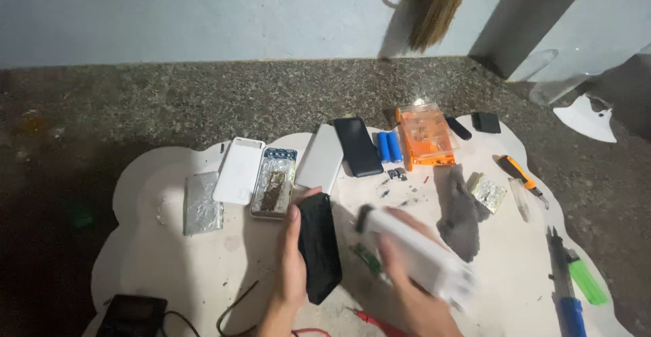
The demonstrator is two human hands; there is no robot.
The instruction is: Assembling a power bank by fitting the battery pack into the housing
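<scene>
- speckled grey stone floor (203, 100) runs out on all sides of a pale, cloud-shaped mat (169, 255), whose scalloped edge leaves bare room at its lower left.
- at the mat's bottom left corner sits a dark meter (132, 314) with wires trailing off it.
- further up lie a crinkled silver foil pouch (201, 205), a smooth white rounded shell (239, 170) and an opened power bank (274, 182) with foil showing inside, set close side by side.
- left hand (293, 269) lies along the left edge of a matte black case (319, 245), thumb at its upper corner, fingers closed against its side; the case rests flat on the mat.
- right hand (407, 289) is wrapped around a long white power bank (424, 255), lifted and tilted, both blurred; its fingers grip the lower end.
- behind them lie a white slab (321, 157), a glossy black phone (358, 146), two blue cylindrical cells (388, 146) and an orange plastic box (426, 135).
- a grey cloth (461, 218) lies just right of the white bank.
- near the right edge: an orange-handled cutter (519, 174), a blue-handled iron (566, 289), a green lighter (587, 281).
</scene>
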